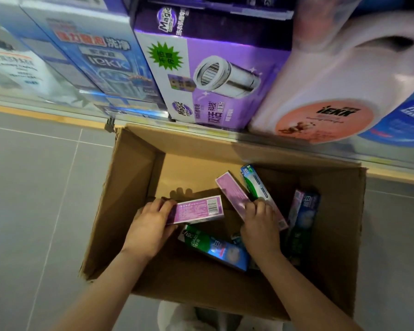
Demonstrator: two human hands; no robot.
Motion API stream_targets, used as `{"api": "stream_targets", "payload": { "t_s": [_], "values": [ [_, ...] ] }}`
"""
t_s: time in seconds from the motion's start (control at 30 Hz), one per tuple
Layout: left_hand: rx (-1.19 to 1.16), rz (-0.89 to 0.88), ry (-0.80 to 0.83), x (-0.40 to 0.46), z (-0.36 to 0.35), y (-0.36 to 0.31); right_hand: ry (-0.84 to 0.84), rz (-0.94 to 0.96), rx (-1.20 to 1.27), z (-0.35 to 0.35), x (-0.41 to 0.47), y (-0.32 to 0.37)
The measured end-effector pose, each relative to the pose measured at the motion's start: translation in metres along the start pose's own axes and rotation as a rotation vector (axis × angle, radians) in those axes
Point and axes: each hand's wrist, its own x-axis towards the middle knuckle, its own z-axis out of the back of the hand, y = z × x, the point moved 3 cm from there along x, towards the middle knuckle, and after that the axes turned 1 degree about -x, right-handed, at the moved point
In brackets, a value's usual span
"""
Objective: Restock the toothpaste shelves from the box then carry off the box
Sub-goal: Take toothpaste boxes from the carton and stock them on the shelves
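An open cardboard box (pixel 134 187) stands on the floor below me, with both my hands down inside it. My left hand (pixel 151 225) grips one end of a pink toothpaste carton (pixel 198 209) that shows a barcode. My right hand (pixel 261 225) grips the lower ends of a second pink carton (pixel 232 193) and a blue-green carton (pixel 255 185) lying beside it. A blue-green carton (pixel 215 249) lies flat on the box bottom between my wrists. More cartons (pixel 301 216) lean against the right wall of the box.
Just behind the box runs the bottom shelf edge (pixel 139 115). On it stand blue detergent boxes (pixel 101 56), a purple cleaner box (pixel 213 68) and a large white-pink jug (pixel 344 80). Grey floor tiles (pixel 34 199) lie to the left and right of the box.
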Motion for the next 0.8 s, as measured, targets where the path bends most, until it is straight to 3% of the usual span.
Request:
{"api": "stream_targets", "payload": {
  "t_s": [0.17,0.33,0.6,0.8],
  "values": [
    [0.013,-0.001,-0.03,-0.025,0.046,-0.014,0.055,0.125,0.154,0.05,-0.024,-0.001],
    [0.033,0.036,-0.018,-0.092,0.144,-0.04,-0.04,0.272,0.219,0.178,-0.07,-0.012],
    [-0.024,0.039,-0.196,-0.23,0.344,-0.093,-0.05,0.227,0.285,0.42,-0.173,-0.015],
    [-0.023,-0.05,-0.224,-0.265,0.427,-0.112,-0.197,0.148,0.519,0.529,-0.241,-0.013]
  ]
}}
